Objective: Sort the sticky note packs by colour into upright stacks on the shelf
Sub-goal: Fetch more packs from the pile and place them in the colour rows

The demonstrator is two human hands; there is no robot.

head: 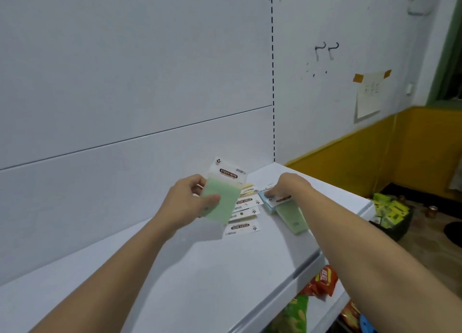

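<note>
Green pack (220, 197) is held up off the white shelf (200, 270) by the left hand (190, 202), thumb in front and fingers curled behind. It stands tall, with its label end at about 1 o'clock. At 3 o'clock from it, the right hand (287, 186) has its fingertips on a blue pack (268, 204) lying flat; I cannot tell if they pinch it. A second green pack (292, 217) lies touching the blue one, long side running from 11 to 5 o'clock. More packs (243, 211) lie flat between the hands.

Head-worn view, forward and down, apparently close above shelf (200, 270)
</note>
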